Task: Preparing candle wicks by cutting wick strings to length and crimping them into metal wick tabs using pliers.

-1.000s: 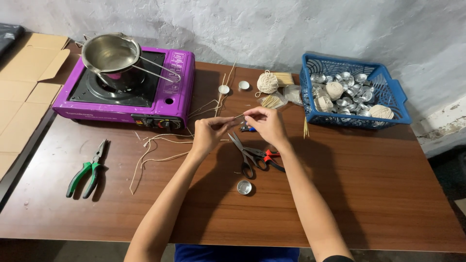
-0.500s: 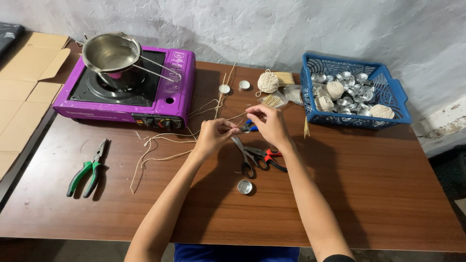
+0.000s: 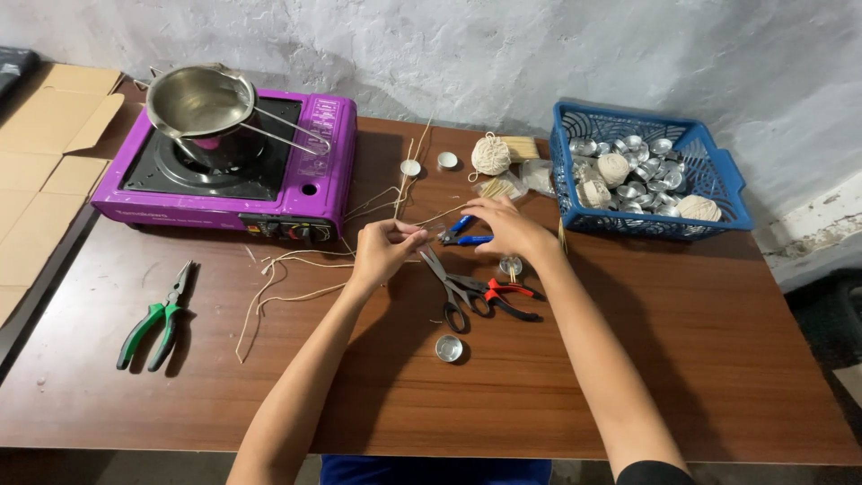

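Note:
My left hand [image 3: 384,249] pinches a thin pale string [image 3: 305,266] at the middle of the brown table [image 3: 628,377]; the string trails left in loops. My right hand [image 3: 505,226] is just to the right, fingers curled over the string's other end, beside blue-handled pliers [image 3: 462,232]. Below the hands lie black scissors [image 3: 449,292] and red-handled cutters [image 3: 503,296]. A small metal cup [image 3: 448,348] sits nearer me, another [image 3: 511,265] under my right wrist.
A purple gas stove [image 3: 296,193] with a steel pot [image 3: 197,103] stands at the back left. Green-handled pliers [image 3: 154,319] lie at the left. A blue basket [image 3: 718,193] of metal cups and string balls stands at the back right. A string ball [image 3: 490,155] lies behind my hands.
Both hands have drifted slightly apart along the string, the left moving left and the right a little right. Everything else on the table stays put.

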